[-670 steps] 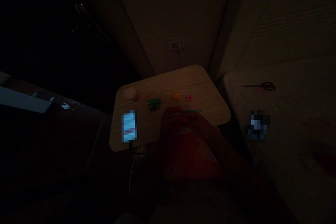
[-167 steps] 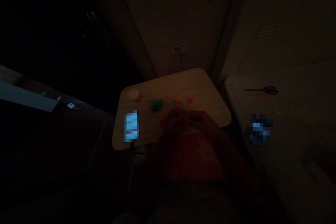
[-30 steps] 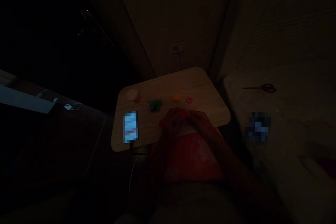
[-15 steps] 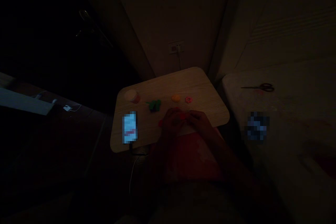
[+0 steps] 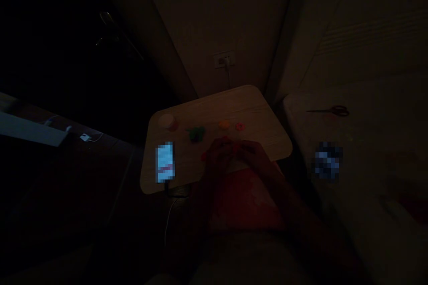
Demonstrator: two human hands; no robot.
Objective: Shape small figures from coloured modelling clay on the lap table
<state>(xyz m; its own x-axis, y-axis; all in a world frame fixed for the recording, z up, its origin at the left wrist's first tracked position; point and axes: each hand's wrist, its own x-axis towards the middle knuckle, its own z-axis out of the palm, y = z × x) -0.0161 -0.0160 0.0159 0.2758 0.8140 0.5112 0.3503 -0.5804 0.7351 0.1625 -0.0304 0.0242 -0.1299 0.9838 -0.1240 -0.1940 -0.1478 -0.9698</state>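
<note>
Over the near edge of a small wooden table, my left hand (image 5: pixel 218 155) and my right hand (image 5: pixel 253 153) meet with bent fingers. Between their fingertips shows a bit of a red, soft-looking lump (image 5: pixel 236 146), like modelling clay; both hands are closed on it. Most of the lump is hidden by the fingers. More red material (image 5: pixel 203 156) peeks out left of my left hand. Just beyond the hands lie a green piece (image 5: pixel 195 133), a yellow-orange piece (image 5: pixel 224 124) and a pink flower-shaped ring (image 5: pixel 240 126). Dim light blurs the finger details.
On the wooden table (image 5: pixel 261 111) a pale-lidded tub (image 5: pixel 167 121) stands at the back left, and a lit phone (image 5: pixel 165 162) with a cable lies in front. Scissors (image 5: pixel 334 111) rest on the pale surface to the right. A wall socket (image 5: pixel 224 59) holds a plug.
The scene has become darker. My fingers have shifted slightly around the red lump, and less of it shows between them. The pieces on the table have stayed put.
</note>
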